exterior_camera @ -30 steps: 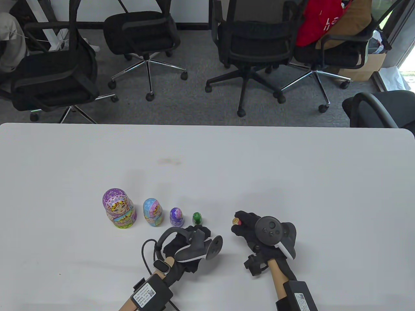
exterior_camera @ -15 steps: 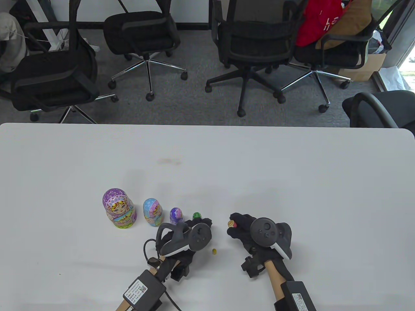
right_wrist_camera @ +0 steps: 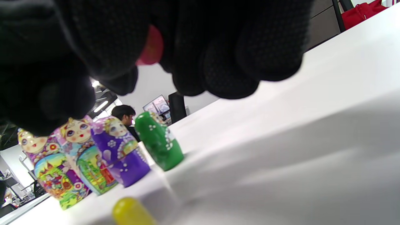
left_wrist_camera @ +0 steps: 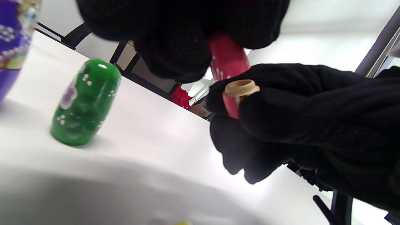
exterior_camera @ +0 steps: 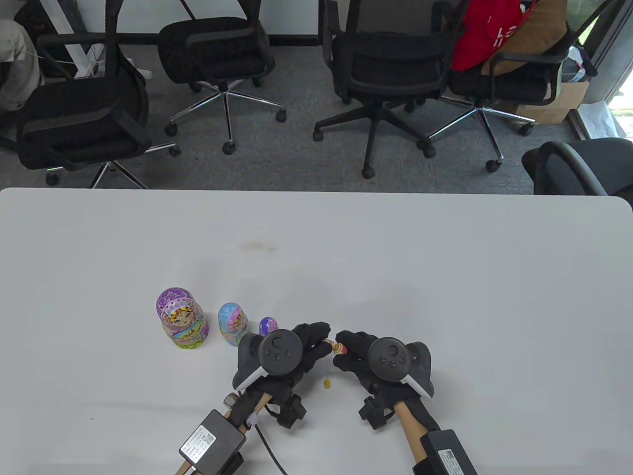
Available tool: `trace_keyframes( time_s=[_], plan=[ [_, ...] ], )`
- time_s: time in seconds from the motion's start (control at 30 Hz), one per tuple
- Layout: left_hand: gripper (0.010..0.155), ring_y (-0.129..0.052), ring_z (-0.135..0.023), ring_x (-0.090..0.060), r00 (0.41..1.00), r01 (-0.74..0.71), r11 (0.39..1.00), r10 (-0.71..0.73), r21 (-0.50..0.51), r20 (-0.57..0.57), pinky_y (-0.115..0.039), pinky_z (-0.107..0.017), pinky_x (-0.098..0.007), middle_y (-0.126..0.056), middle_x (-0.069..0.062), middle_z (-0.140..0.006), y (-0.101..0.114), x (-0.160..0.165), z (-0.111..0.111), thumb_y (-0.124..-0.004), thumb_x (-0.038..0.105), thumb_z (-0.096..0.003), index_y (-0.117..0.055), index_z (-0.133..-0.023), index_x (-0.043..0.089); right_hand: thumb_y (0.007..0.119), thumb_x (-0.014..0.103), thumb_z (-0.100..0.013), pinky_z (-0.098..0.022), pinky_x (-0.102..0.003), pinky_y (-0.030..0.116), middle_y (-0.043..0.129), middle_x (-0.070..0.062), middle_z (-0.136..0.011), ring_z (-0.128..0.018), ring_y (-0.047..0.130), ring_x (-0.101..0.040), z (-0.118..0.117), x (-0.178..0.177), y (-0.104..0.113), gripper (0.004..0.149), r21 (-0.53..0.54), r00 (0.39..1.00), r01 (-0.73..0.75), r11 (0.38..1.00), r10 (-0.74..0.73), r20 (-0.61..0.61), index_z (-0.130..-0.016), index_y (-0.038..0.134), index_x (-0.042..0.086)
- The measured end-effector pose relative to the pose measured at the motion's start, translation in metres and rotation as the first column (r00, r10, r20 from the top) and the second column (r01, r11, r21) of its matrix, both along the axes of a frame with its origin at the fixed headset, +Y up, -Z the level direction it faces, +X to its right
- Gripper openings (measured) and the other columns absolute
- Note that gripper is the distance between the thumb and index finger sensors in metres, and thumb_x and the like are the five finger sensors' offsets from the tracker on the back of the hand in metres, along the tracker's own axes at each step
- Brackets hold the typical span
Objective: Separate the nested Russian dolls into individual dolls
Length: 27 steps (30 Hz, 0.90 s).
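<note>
The left hand (exterior_camera: 296,346) has been brought over to the right hand (exterior_camera: 358,354); the two halves of the red doll (left_wrist_camera: 229,62) are now pinched one by each hand, probably for rejoining. The tiny yellow doll (exterior_camera: 326,384) lies just below on the table (exterior_camera: 445,277), where wide free room is left to the right.

Worktop (exterior_camera: 445,257): white, faint smudge near centre.
Row on it, upright: largest doll (exterior_camera: 181,319), blue doll (exterior_camera: 233,324), purple doll (exterior_camera: 267,325), green doll (right_wrist_camera: 158,141).
Yellow doll (exterior_camera: 326,384): tiny, nearer the front edge.
</note>
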<state>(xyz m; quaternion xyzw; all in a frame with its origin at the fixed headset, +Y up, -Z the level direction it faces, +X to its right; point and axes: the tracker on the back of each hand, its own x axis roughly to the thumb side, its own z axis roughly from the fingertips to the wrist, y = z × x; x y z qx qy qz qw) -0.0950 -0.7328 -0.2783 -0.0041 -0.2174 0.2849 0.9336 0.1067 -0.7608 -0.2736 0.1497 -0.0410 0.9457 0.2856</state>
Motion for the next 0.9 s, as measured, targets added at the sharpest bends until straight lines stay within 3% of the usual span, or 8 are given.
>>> trace_keyframes(
  time_s=[0.37, 0.63, 0.9],
  plan=[
    [0.050, -0.101, -0.051, -0.009, 1.000, 0.009, 1.000, -0.008, -0.016, 0.023, -0.091, -0.031, -0.023, -0.098, -0.007, -0.081, -0.001, 0.003, 0.002, -0.077, 0.039, -0.0518, -0.083, -0.096, 0.016, 0.085, 0.038, -0.039, -0.048, -0.039, 0.085, 0.092, -0.009, -0.077, -0.062, 0.093, -0.027, 0.003, -0.007, 0.002, 0.056, 0.019, 1.000, -0.005, 1.000, 0.006, -0.018, -0.089, 0.079, 0.015],
    [0.048, -0.100, -0.047, -0.006, 0.999, -0.041, 0.999, 0.041, -0.013, 0.019, -0.091, -0.028, -0.020, -0.098, -0.011, -0.075, -0.002, 0.007, 0.004, -0.078, 0.035, -0.0508, -0.084, -0.092, 0.011, 0.088, 0.034, -0.034, -0.039, -0.034, 0.089, 0.097, -0.010, -0.066, -0.051, 0.098, -0.021, 0.008, -0.013, 0.008, 0.055, 0.116, 0.999, -0.018, 0.993, 0.015, 0.030, -0.084, 0.083, 0.010],
    [0.048, -0.100, -0.048, -0.009, 0.998, 0.057, 0.997, -0.055, 0.055, -0.032, -0.091, -0.029, -0.023, -0.098, -0.010, -0.080, 0.001, 0.012, 0.007, -0.078, 0.035, -0.0519, -0.083, -0.095, 0.015, 0.084, 0.039, -0.039, -0.043, -0.036, 0.087, 0.094, -0.010, -0.073, -0.057, 0.096, -0.024, 0.004, -0.013, 0.004, 0.058, 0.073, 0.999, -0.029, 0.997, 0.027, 0.025, -0.090, 0.078, 0.010]
  ],
)
